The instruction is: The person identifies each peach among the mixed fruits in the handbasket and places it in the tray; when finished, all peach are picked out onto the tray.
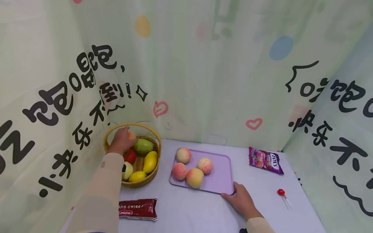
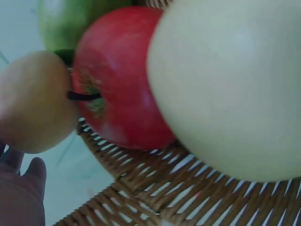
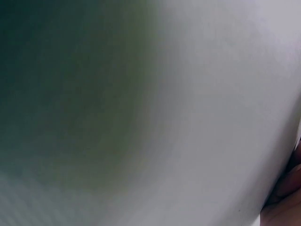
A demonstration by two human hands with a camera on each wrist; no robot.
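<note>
At the far left of the wicker basket (image 1: pixel 158 147), my left hand (image 1: pixel 120 142) holds a peach (image 1: pixel 131 135). In the left wrist view the same peach (image 2: pixel 35 103) sits against the fingers, beside a red apple (image 2: pixel 124 80) and a large pale round fruit (image 2: pixel 230 89). My right hand (image 1: pixel 241 200) grips the near right corner of a purple tray (image 1: pixel 218 171), thumb at the front edge and fingers at the side. Several peaches (image 1: pixel 194 178) lie on the tray's left half. The right wrist view is mostly blurred, with part of the hand (image 3: pixel 284 207) at its lower right.
The basket also holds a green mango-like fruit (image 1: pixel 143 147) and yellow lemons (image 1: pixel 137 176), under its arched handle (image 1: pixel 132 124). A dark red packet (image 1: pixel 138 208) lies in front. Right of the tray are a purple snack bag (image 1: pixel 265 160) and a red lollipop (image 1: pixel 281 192). Printed curtains surround the table.
</note>
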